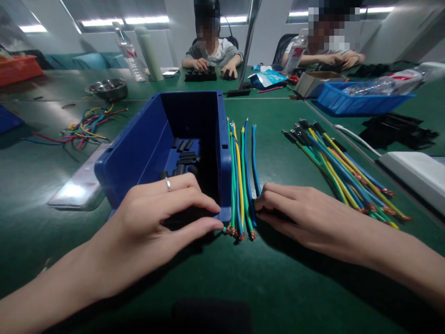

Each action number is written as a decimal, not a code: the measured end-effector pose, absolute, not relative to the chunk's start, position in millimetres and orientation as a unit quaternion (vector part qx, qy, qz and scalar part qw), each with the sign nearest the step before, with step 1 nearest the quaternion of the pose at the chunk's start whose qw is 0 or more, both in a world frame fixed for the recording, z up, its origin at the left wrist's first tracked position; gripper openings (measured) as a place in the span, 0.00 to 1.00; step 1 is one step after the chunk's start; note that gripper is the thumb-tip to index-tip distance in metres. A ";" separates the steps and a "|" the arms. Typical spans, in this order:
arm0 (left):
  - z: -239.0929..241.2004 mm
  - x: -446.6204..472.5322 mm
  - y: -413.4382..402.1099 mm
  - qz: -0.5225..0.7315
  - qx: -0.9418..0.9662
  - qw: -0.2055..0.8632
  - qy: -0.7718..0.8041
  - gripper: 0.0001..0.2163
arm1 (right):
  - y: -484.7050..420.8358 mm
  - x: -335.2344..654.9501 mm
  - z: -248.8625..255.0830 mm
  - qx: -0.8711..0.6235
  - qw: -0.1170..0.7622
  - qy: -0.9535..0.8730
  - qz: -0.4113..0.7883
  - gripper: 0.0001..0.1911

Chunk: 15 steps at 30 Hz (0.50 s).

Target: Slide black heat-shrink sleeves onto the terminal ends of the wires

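Note:
My left hand (160,218) is at the front corner of a dark blue plastic bin (130,153), thumb and fingers closed about its low front edge. Short black tubes (187,155) lie inside the bin; my fingers hide part of its interior. Along the bin's right side lies a row of green, yellow and blue wires (239,176), with bare copper strands at the near ends and metal terminals at the far ends. My right hand (295,213) pinches the near part of the rightmost blue wire (255,157), covering that end.
To the right lies a bundle of wires with black sleeves (340,167). A white box (413,178) sits beyond it. Leftward are a phone (81,183), tangled thin wires (85,130) and a metal bowl (111,90). Two people sit across the table, near bottles and a light blue tray (361,104).

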<state>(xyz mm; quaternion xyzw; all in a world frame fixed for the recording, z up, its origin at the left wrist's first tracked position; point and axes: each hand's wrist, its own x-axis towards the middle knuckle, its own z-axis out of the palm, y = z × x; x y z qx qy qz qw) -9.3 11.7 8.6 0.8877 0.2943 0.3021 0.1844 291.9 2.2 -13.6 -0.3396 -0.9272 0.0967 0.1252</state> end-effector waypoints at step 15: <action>12.9 -7.1 9.1 0.309 0.888 0.161 0.300 0.02 | 4.7 298.0 -18.0 -0.305 0.177 -0.935 0.031 0.13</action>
